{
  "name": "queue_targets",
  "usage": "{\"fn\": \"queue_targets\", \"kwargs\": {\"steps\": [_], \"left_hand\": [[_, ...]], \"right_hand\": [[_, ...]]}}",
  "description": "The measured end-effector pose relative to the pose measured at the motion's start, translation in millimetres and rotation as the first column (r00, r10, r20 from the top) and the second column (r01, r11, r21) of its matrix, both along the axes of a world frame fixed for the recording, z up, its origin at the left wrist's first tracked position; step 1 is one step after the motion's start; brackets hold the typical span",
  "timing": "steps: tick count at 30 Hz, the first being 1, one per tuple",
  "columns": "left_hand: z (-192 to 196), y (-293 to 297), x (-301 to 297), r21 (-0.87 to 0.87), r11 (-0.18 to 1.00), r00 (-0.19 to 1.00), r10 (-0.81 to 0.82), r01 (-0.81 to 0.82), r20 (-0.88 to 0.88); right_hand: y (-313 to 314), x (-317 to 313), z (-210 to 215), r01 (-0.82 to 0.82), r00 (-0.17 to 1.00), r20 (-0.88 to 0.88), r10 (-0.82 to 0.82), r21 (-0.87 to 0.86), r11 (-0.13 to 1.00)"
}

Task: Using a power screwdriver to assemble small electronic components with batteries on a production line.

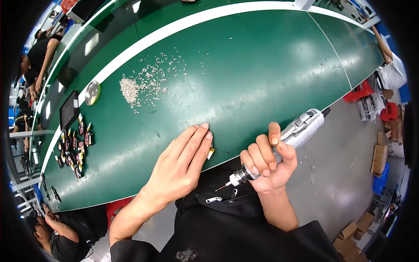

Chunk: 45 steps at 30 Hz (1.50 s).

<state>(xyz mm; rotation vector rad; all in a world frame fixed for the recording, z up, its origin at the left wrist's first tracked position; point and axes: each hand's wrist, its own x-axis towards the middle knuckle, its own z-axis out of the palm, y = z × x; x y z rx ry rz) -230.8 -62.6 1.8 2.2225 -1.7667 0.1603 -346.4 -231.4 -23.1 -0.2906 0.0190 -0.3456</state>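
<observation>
An electric screwdriver (301,129), silver-grey with a thin bit, lies across my right hand (268,161), whose fingers are wrapped round its body. Its bit points down and left, in front of my dark clothing and clear of the table. My left hand (181,159) rests near the table's front edge, fingers close together and thumb hidden. Against its fingertips is a small electronic part (211,152) with a yellow and white end; the hand covers most of it. Beyond that hand, a pile of tiny silvery screws or pins (129,90) spreads out to the right in loose pieces.
On the curving green table (262,78), several small dark parts with yellow bits (74,146) lie at the left. Behind them are a black tray (69,111) and a round dish (92,93). Other people (65,238) sit or stand around. Cardboard boxes (379,153) stand at right.
</observation>
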Motion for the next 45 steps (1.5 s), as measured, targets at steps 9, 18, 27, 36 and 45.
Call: {"fn": "queue_targets", "kwargs": {"steps": [9, 18, 27, 36, 45], "left_hand": [[6.2, -2.8, -10.3, -0.116, 0.987, 0.962, 0.075, -0.109, -0.261], [-1.2, -3.5, -14.8, -0.112, 0.994, 1.000, 0.005, -0.006, -0.007], [-7.9, -2.5, -13.2, -0.127, 0.992, 0.999, -0.019, 0.023, 0.027], [-6.2, -6.7, -14.6, -0.114, 0.993, 1.000, 0.005, -0.007, -0.017], [-5.1, -6.7, -21.8, -0.077, 0.997, 0.999, 0.026, -0.023, 0.034]], "right_hand": [[34.9, -14.7, -1.2, -0.109, 0.992, -0.060, 0.110, 0.018, 0.994], [64.2, -13.9, -7.0, -0.065, 0.962, -0.267, 0.059, -0.013, 0.998], [64.1, -10.0, -13.1, -0.012, 0.963, -0.269, -0.005, -0.063, 0.998], [62.5, -9.9, -14.0, -0.015, 0.966, -0.257, -0.016, -0.118, 0.993], [54.3, -12.2, -15.2, -0.056, 0.977, -0.211, 0.037, -0.086, 0.995]]}}
